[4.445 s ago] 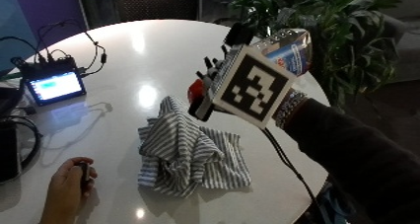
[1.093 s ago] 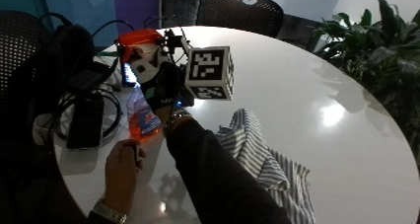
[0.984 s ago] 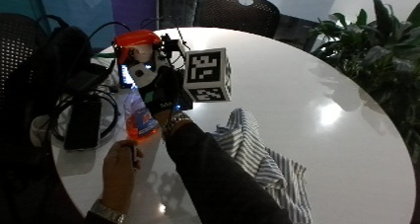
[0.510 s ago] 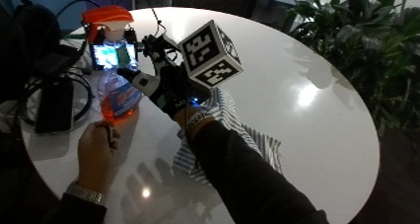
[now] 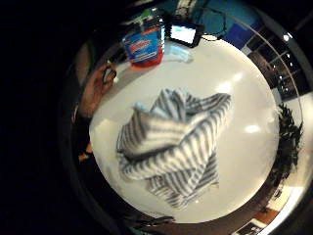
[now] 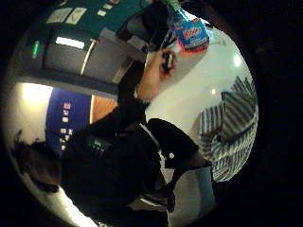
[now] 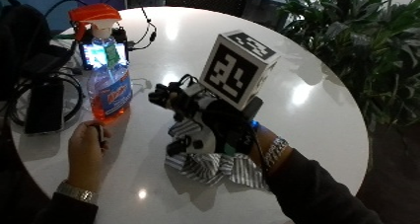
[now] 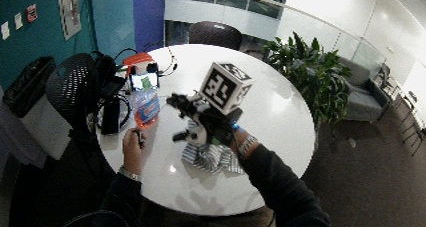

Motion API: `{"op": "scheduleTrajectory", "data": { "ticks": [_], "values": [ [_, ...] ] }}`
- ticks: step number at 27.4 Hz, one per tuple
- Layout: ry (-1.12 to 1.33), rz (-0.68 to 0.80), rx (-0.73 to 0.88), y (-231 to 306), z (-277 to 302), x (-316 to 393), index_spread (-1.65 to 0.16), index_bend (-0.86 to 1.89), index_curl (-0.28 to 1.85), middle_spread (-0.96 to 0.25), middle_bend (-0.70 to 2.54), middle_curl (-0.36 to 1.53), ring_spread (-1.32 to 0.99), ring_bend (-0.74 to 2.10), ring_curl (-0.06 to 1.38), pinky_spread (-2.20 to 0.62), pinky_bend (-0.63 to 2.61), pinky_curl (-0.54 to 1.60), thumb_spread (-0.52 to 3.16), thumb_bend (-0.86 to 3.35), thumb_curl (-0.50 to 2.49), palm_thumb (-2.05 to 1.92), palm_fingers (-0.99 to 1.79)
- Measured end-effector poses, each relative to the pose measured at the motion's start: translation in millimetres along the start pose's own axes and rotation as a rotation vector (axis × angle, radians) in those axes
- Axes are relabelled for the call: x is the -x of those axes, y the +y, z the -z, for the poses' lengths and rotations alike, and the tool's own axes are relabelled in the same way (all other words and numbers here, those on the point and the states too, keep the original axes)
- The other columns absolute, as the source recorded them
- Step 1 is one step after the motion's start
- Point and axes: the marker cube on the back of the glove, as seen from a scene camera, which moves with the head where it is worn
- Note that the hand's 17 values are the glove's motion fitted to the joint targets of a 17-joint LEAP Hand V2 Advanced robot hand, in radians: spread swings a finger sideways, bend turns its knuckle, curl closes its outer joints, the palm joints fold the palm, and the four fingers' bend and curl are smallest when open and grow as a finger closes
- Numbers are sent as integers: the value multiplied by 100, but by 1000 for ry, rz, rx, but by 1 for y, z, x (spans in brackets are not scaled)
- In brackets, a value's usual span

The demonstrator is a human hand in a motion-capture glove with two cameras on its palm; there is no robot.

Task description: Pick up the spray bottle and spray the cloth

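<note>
One palm view alone shows cloth [image 5: 171,147] whole; fingers' state cannot be told.

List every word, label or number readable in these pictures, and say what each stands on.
Spray bottle label: red brand lettering on blue, too blurred to read.
Small lit screen behind the bottle: content too small to read.
Papers on the teal wall: print too small to read.
No text is legible anywhere.

The gloved right hand [image 7: 197,120] sits under its rig; its finger posture cannot be determined. It covers the far part of the striped cloth [image 7: 220,167]. The spray bottle [image 7: 108,86] label text is illegible. The bare left hand [image 7: 85,147] holds a small dark object [image 7: 98,133], unidentifiable.
</note>
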Motion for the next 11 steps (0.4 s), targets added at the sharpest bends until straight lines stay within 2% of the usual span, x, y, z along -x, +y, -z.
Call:
{"op": "scheduleTrajectory", "data": {
  "ticks": [5, 11],
  "values": [
    [83, 95, 62, 32, -9, 26, -40, 20, 37, -12, 19, 38, -14, 23, 30, 20, 19, 31, 102, -5, 37, 43, 33],
    [134, 164, 100, 45, -11, 47, -42, 18, 37, -12, 19, 37, -14, 23, 29, 20, 17, 30, 102, -3, 34, 41, 36]
  ]
}}
